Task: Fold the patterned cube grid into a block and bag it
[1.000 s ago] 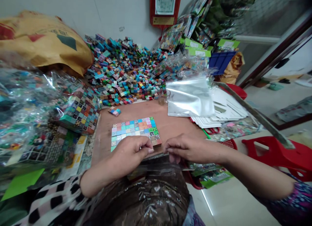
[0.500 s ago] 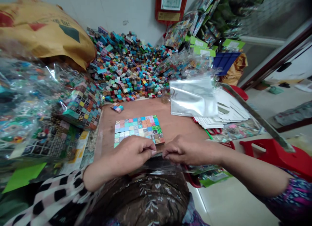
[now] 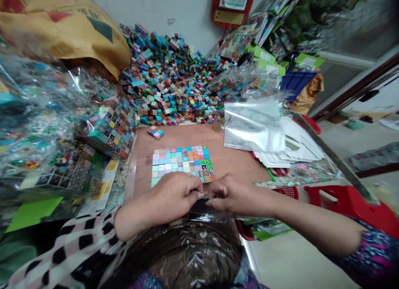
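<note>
Both my hands are closed in a pinch at the near edge of the work board, almost touching. My left hand (image 3: 177,194) and my right hand (image 3: 232,193) grip the upper edge of a clear plastic bag (image 3: 207,216) that hangs toward my lap. Much of the bag is hidden under my hands. Just beyond them lies a flat rectangular block of small patterned cubes (image 3: 182,160), packed in rows; my left hand covers its near edge. A small loose cluster of cubes (image 3: 155,132) sits farther back on the brown board (image 3: 232,164).
Behind the board rises a heap of colourful cubes (image 3: 174,85). Clear plastic sleeves (image 3: 254,127) lie over white cards (image 3: 299,149) at right. Bagged cube blocks (image 3: 107,129) crowd the left, below a yellow sack (image 3: 71,31). A red stool (image 3: 349,201) stands at lower right.
The whole view has shifted slightly, so the surroundings sit a little farther right. My hands keep their pinch on the bag's edge and have drawn slightly closer together.
</note>
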Demonstrator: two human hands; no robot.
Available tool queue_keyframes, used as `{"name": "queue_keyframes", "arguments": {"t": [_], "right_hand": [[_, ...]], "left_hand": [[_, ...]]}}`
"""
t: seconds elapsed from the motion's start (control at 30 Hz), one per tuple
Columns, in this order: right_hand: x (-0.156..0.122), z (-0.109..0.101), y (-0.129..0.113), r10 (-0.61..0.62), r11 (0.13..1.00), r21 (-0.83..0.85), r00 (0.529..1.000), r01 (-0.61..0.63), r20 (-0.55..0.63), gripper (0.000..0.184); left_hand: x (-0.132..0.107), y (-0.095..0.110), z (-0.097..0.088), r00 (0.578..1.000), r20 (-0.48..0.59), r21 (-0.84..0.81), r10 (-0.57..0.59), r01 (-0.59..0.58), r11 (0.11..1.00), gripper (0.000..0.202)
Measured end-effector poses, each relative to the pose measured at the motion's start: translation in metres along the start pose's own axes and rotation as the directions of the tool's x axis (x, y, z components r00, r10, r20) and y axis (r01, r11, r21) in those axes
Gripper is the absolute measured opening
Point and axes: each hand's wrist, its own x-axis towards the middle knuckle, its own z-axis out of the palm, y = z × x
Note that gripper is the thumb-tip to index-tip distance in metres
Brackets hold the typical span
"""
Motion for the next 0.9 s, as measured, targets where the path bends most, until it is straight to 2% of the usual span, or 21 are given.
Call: {"name": "queue_keyframes", "arguments": {"t": [0.1,0.2,0.33,0.4,0.53,0.7,0.8,0.9], "right_hand": [[-0.002,-0.004,-0.002,-0.068,0.997,-0.024,0.993,0.070,0.093,0.019],[-0.006,-0.010,-0.006,-0.097,0.982,-0.145,0.982,0.121,0.163,0.018],[-0.008,-0.011,-0.010,-0.033,0.931,-0.355,0.988,0.086,0.153,0.020],[-0.007,-0.009,-0.012,-0.021,0.913,-0.401,0.990,0.075,0.138,0.023],[-0.006,-0.005,-0.014,-0.073,0.943,-0.318,0.993,0.101,0.097,0.020],[-0.005,0.003,-0.006,-0.095,0.988,-0.118,0.995,0.097,0.027,0.016],[-0.005,0.008,0.000,-0.117,0.992,-0.045,0.993,0.117,0.005,0.020],[-0.005,0.009,0.002,-0.181,0.982,-0.054,0.983,0.179,-0.037,0.021]], "left_hand": [[-0.003,-0.001,-0.001,1.000,0.013,0.024,-0.004,0.004,1.000,0.016],[-0.005,-0.002,0.001,1.000,0.029,0.032,0.012,-0.013,0.999,0.018],[-0.004,-0.004,0.006,0.997,0.008,0.050,0.074,-0.074,0.996,0.020],[-0.003,-0.004,0.007,0.995,-0.006,0.039,0.101,-0.101,0.994,0.019],[0.000,-0.005,0.008,0.995,0.019,-0.054,0.095,-0.094,0.994,0.015],[0.002,-0.006,0.012,0.998,0.066,-0.180,0.001,0.011,0.984,0.008],[0.003,-0.010,0.015,0.994,0.096,-0.313,-0.060,0.088,0.946,0.005],[0.005,-0.011,0.016,0.977,0.171,-0.441,-0.128,0.192,0.877,0.007]]}}
